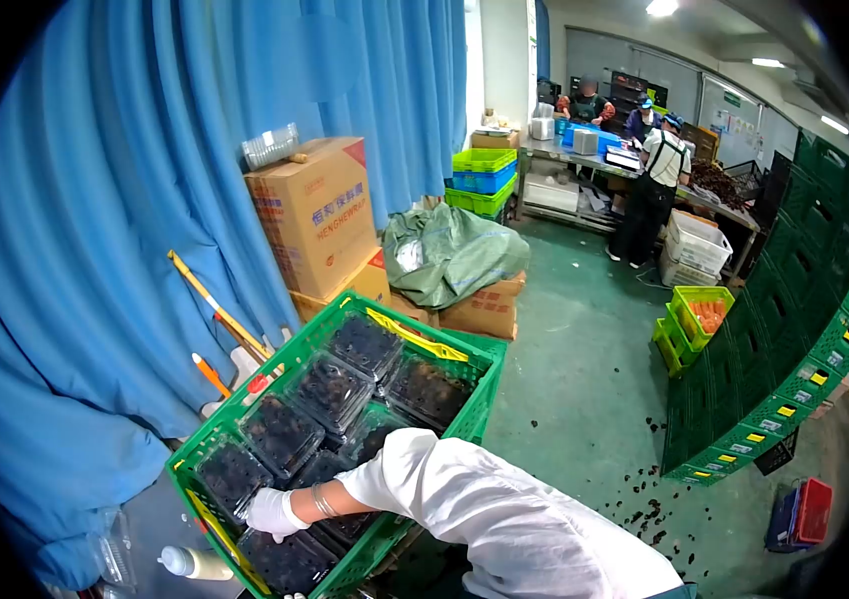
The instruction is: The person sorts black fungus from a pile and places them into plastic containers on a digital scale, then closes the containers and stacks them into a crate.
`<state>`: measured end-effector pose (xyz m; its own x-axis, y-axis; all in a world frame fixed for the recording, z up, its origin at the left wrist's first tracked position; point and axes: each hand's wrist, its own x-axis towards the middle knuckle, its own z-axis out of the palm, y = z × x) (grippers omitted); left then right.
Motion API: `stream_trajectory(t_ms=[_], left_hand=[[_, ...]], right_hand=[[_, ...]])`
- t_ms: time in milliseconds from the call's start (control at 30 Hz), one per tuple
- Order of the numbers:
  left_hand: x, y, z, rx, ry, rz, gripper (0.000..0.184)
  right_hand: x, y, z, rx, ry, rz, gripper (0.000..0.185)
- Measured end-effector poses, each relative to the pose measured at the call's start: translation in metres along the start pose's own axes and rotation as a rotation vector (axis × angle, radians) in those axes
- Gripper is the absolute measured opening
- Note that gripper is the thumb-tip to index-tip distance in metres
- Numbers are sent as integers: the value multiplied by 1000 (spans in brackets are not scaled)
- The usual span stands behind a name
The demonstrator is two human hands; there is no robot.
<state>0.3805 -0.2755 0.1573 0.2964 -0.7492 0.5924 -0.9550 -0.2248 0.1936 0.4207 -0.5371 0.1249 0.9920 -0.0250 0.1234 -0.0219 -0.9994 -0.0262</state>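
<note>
My right hand (277, 514), in a white glove, reaches into a green crate (492, 384). Its fingers close on the edge of a clear plastic box (233, 473) filled with dark pieces. Several similar boxes, such as this clear box (333, 387), fill the crate in rows, some stacked. My white sleeve and a bracelet cross the crate's near side and cover some boxes. Of my left hand, only what look like pale glove tips (293, 596) show at the bottom edge, too little to read its grip.
Left of the crate stands a white-capped bottle (193, 563). Behind are tool handles (220, 307), a cardboard carton (317, 225) and a green sack (454, 255). Stacked green crates (769, 339) rise at right. Dark scraps (649, 514) litter the floor. People work at a far table (594, 160).
</note>
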Motion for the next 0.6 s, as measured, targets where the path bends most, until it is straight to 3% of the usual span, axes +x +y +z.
stream_trajectory(t_ms=[33,133,200,233,267,300,333,367,433,500,567,600], left_hand=[[-1,4,-1,-29,4,-19,34],[-30,8,-4,-107,3,-139,35],[-55,8,-8,-134,25,-262,35],[-71,11,-11,-131,37,-329,35],[-86,14,-15,-113,53,-400,35],[-101,18,-19,-89,70,-471,35],[-118,24,-26,-58,89,-557,35],[-131,32,-29,-19,102,-638,35],[-159,48,-38,40,143,-803,37],[-188,68,-40,156,188,-939,34],[-219,90,-43,-36,271,-1178,34],[-231,99,-41,143,286,-1163,33]], right_hand=[[3,-8,-11,-134,19,-45,47],[20,-21,-40,12,282,-167,35],[38,-33,-93,231,187,-217,30],[58,-38,-88,370,268,-240,25],[69,-47,-111,306,181,-268,23],[94,-51,-97,219,326,-363,30],[123,-57,-74,412,558,-550,25],[137,-74,-83,308,435,-499,24],[158,-120,-87,693,397,-424,23],[181,-166,-72,625,321,-463,27],[191,-211,-50,518,527,-728,36],[197,-226,-45,419,637,-827,40]])
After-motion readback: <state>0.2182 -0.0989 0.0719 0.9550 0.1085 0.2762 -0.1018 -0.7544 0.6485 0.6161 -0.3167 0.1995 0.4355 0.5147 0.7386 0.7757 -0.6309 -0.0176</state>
